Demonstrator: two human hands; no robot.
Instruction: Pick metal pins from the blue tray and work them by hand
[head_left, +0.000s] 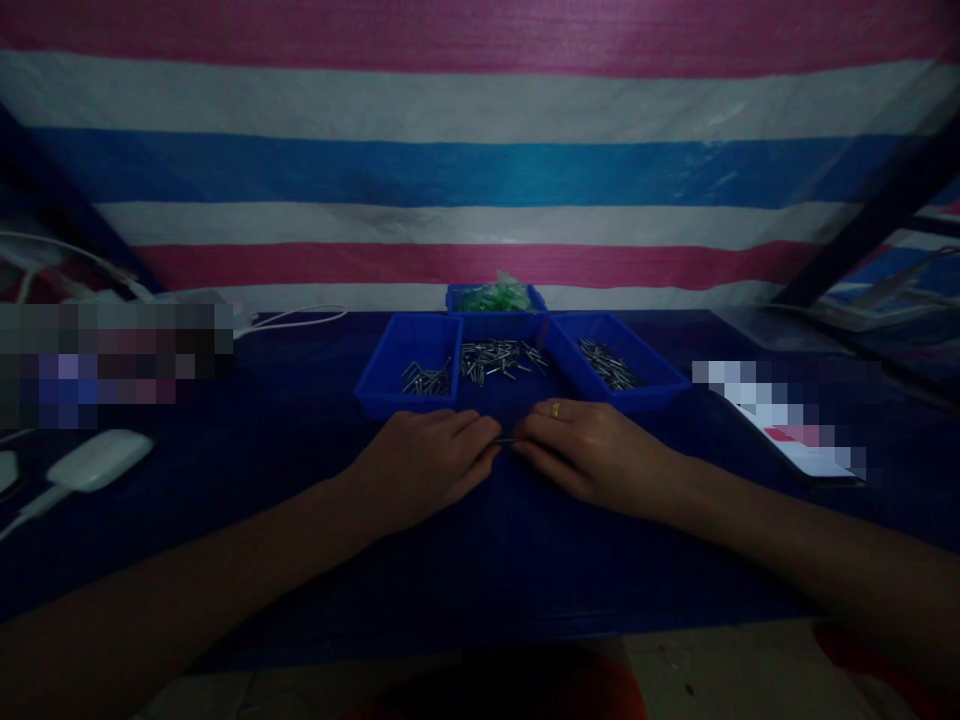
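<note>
A thin metal piece [507, 441] spans the small gap between my two hands, just in front of the blue bins. My left hand [429, 462] pinches its left end, fingers closed. On its other end, my right hand [592, 450], with a gold ring, is closed too. Behind my left hand stands a blue bin [375, 388] with several bent metal pins [427, 380]. Another blue bin [652, 375], behind my right hand, holds several metal pins [606, 366]. Between the bins lies a loose pile of pins [495, 360].
At the back, a small blue bin [495, 322] holds green plastic packets [499, 296]. A white charger [101, 460] with cables lies at the left, a lit phone [814, 455] at the right. A striped sheet [480, 170] hangs behind the blue table [480, 560].
</note>
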